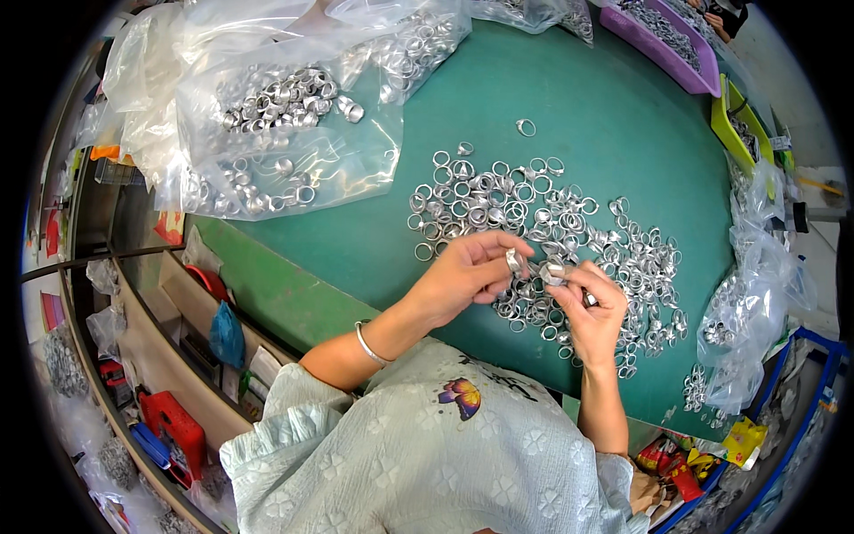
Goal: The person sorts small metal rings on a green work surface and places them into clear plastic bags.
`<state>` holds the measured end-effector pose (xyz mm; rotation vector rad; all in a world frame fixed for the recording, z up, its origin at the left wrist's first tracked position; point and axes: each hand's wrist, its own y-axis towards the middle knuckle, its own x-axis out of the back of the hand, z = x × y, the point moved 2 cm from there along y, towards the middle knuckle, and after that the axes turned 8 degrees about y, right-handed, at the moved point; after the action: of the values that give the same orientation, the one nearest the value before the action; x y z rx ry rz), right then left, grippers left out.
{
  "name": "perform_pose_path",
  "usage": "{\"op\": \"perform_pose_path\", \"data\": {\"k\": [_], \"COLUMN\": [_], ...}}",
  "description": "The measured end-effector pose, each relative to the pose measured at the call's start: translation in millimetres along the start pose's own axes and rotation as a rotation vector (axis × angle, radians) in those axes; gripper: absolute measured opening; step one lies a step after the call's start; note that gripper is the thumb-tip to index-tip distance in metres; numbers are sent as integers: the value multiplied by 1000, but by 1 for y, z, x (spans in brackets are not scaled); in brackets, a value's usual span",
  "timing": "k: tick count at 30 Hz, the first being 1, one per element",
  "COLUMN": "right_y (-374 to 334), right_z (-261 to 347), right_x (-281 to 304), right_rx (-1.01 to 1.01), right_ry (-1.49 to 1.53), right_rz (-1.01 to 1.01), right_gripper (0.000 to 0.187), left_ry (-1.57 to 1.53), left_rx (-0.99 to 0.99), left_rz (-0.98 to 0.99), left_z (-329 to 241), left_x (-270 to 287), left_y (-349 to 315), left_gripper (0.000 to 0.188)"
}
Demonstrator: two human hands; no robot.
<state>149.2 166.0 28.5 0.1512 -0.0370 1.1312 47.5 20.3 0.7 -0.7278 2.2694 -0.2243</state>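
Above the near part of a loose pile of silver-coloured rings [485, 200], both hands meet almost fingertip to fingertip. My left hand [467, 271] has its fingers bent round a wide silver ring [513, 261], pinched near the thumb. Between the thumb and fingers of my right hand [593, 311] is another silver ring [552, 274]; its exact shape is partly covered by the fingertips. A further shiny ring-like piece shows at the curled fingers of that hand. More rings spread over the green tabletop [356, 249] under and right of both hands.
Clear plastic bags [285, 151] of rings cover the far left. A purple basket [667, 40] and a lime-green basket [745, 125] hold metal pieces at the far right. Another plastic bag [756, 320] lies along the right edge, beside a blue crate [814, 343]. Open drawers [191, 307] stand left.
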Motion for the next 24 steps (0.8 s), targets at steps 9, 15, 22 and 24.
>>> {"op": "perform_pose_path", "data": {"k": [9, 15, 22, 24], "right_y": [-4, -7, -14, -14], "right_z": [2, 4, 5, 5], "right_x": [-6, -3, -7, -5], "right_rx": [14, 149, -19, -43], "right_ry": [-34, -199, 10, 18], "right_rz": [-17, 20, -57, -25], "right_gripper": [20, 24, 38, 40], "left_ry": [122, 284, 389, 376], "left_rx": [93, -44, -261, -310], "left_rz": [25, -35, -23, -6], "left_z": [2, -5, -2, -4], "left_x": [-19, -26, -20, -21], "left_y": [-11, -13, -12, -12], "left_gripper": [27, 27, 30, 31]}}
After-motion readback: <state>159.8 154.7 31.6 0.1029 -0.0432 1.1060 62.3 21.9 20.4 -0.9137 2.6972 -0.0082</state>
